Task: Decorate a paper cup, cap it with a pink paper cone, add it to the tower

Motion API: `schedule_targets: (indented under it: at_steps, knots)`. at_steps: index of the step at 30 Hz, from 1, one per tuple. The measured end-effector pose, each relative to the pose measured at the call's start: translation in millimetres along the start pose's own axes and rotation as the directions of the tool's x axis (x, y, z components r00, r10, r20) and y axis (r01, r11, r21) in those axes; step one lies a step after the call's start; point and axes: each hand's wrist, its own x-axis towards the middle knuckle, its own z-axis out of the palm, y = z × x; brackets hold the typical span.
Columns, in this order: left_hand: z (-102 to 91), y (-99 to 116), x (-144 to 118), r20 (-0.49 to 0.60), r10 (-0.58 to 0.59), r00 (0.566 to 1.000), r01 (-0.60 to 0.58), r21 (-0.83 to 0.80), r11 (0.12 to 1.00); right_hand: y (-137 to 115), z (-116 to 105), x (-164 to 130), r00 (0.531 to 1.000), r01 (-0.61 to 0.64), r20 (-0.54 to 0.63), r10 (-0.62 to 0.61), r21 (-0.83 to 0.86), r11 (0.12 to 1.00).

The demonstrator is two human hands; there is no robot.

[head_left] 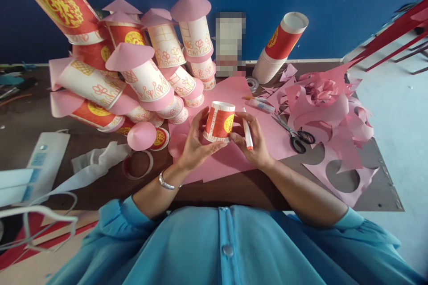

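Currently, the left hand (194, 146) grips a red-and-white paper cup (219, 121), its thumb along the bottom and its fingers curled around the side. The cup is held slightly tilted, a round white end upward, above the pink paper sheets (230, 167) near the middle of the table's front edge. The right hand (257, 147) is closed on a white marker (248, 132), whose orange-red end points down toward the front edge; its thumb tip is right at the cup's side, though whether it presses there I cannot tell.

Toward the back left corner of the table (214, 193), cup towers (147, 82) with pink cone roofs crowd together, many bearing drawn flowers and windows. A roll of tape (152, 167) lies in front of them, nearer the front edge, with a white ribbon (100, 160) just beside it. A tall stack of cups (279, 51) leans by the back edge. Black-handled scissors (297, 137) rest open to the right of the marker, and cut pink scraps (321, 107) heap along the right edge.
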Motion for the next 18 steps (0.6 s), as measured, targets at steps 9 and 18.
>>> schedule_targets:
  at_steps: [9, 18]
  knots:
    - [-2.8, 8.9, -1.0, 0.188, 0.093, 0.978, -0.112, 0.095, 0.989, 1.7, -1.1, 1.5, 1.0, -0.011, 0.021, 0.011, -0.028, 1.0]
    - [-1.0, 6.1, 3.1, 0.071, 0.114, 0.991, -0.124, 0.151, 0.981, -11.0, -9.3, 1.7, 0.943, 0.178, -0.189, -0.273, -0.406, 0.896]
